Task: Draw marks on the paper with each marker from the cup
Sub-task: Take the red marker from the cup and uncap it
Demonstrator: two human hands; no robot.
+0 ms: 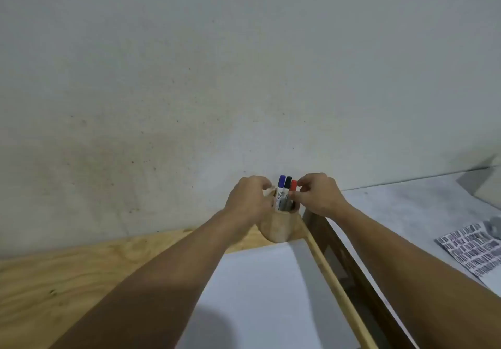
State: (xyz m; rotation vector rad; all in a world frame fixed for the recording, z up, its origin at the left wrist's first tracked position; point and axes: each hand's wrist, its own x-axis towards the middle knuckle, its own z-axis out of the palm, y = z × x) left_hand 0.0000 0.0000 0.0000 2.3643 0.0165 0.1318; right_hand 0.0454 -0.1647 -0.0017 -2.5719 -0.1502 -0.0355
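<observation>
No text is reading clearly anywhere. The blue-capped marker [279, 192] and the black-capped marker [286, 193] are showing dark print on their white barrels, too blurred to make out. A sheet with rows of dark blocky printing [471, 251] is lying at the right, illegible.

Colours at the wooden table [81, 275]

Marker caps: blue [282, 180], black [288, 181], red [294, 185]. Cup [279, 226] tan; paper [260, 289] white; sheet on floor [471, 251] black-and-white patterned.

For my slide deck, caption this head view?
Left hand steadies the cup while the right hand pinches the red marker; paper unmarked.
</observation>
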